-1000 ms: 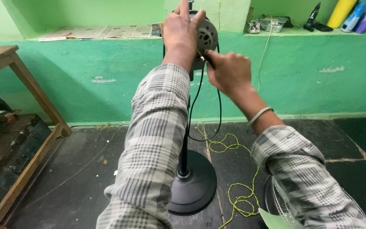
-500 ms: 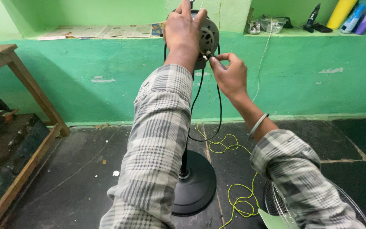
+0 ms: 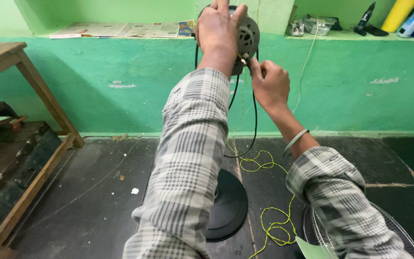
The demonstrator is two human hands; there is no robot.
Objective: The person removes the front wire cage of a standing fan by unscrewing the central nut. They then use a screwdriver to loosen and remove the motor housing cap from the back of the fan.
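two hands work at the top of a pedestal fan with its guards off. our right hand [image 3: 270,85] has its fingertips pinched shut on something small at the side of the grey fan motor [image 3: 249,36], seemingly a wire end or connector; it is too small to name for sure. our left hand [image 3: 218,26] is wrapped over the motor from the front, fingers closed around the housing, steadying it. the motor thus sits under the left palm and just touching the right fingertips.

to do this well, we judge the left hand should keep the motor from turning while the right works in short, gentle pulls so the thin wire does not snap.

further out, black cables [image 3: 255,120] hang from the motor, a yellow wire [image 3: 264,165] trails across the dark floor, and the round black base [image 3: 228,204] stands below. a wire fan guard [image 3: 408,240] lies at lower right.
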